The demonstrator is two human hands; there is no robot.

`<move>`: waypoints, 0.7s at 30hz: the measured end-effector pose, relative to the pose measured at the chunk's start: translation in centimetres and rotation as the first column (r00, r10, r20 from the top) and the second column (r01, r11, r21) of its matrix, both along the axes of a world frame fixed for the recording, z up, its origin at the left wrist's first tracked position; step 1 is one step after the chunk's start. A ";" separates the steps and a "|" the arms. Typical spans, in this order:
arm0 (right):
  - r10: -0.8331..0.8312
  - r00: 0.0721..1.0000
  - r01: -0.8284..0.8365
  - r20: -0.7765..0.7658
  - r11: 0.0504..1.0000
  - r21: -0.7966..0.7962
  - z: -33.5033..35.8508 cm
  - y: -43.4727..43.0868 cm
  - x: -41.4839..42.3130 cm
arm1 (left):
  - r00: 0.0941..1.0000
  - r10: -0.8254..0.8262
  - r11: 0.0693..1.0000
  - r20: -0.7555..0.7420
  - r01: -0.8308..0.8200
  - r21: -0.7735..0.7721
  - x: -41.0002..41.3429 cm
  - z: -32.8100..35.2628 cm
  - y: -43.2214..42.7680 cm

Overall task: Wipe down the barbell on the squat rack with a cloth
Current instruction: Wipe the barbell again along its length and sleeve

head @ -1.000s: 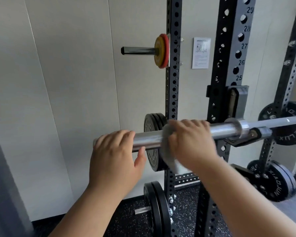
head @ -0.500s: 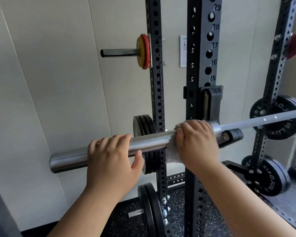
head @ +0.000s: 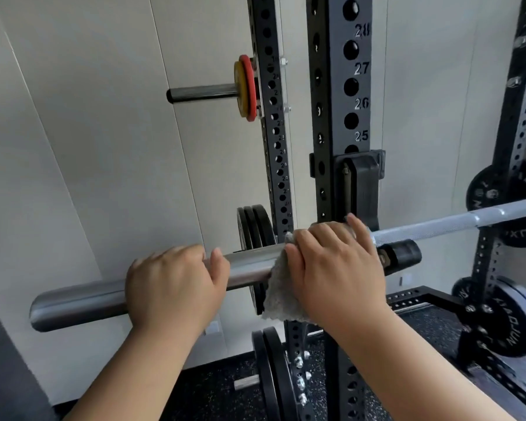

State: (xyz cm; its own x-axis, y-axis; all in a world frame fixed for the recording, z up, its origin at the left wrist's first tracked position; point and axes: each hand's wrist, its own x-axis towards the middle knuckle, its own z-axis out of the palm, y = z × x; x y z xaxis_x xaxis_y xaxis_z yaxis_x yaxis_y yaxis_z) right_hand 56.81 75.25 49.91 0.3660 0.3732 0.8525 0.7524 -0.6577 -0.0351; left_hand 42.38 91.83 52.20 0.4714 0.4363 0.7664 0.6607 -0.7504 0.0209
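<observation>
A steel barbell lies across the black squat rack, its thick sleeve reaching left and its thin knurled shaft running right. My left hand grips the sleeve from above, thumb hooked round the front. My right hand wraps a grey cloth round the inner end of the sleeve by the rack upright; the cloth's loose end hangs below the bar. The bar's collar and the J-hook seat are mostly hidden behind this hand.
A storage peg with yellow and red plates sticks out at upper left. Black plates hang behind the bar, more below on the speckled floor. Further plates sit on the right upright. A pale wall stands close behind.
My right hand with the cloth has slid right along the sleeve to the rack upright. More of the sleeve's left end shows as my view moved closer. My left hand keeps its grip.
</observation>
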 end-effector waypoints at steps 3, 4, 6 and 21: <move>0.035 0.999 -0.033 0.027 0.999 -0.037 -0.7 -2.0 0.6 | 0.996 -0.026 0.994 0.084 0.017 0.105 -0.4 -1.3 -0.3; 0.054 0.998 -0.052 0.041 0.998 -0.038 -0.8 -2.3 0.8 | 0.993 -0.028 0.991 0.112 0.013 0.136 -0.5 -2.0 -0.4; 0.074 0.997 -0.072 0.024 0.996 -0.057 -0.5 -2.0 1.2 | 0.988 -0.034 0.983 0.151 0.006 0.185 -0.4 -3.5 -0.2; 0.226 0.965 -0.224 0.135 0.974 -0.024 -2.9 -3.3 1.9 | 0.984 -0.105 0.993 -0.146 0.097 -0.064 2.5 2.6 -2.4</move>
State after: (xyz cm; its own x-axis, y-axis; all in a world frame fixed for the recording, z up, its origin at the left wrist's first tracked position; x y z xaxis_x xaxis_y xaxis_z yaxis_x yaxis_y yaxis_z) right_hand 58.72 71.99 46.98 0.1523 0.4403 0.8848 0.8784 -0.4707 0.0831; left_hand 44.89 89.40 54.80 0.6221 0.4211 0.6600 0.5803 -0.8140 -0.0276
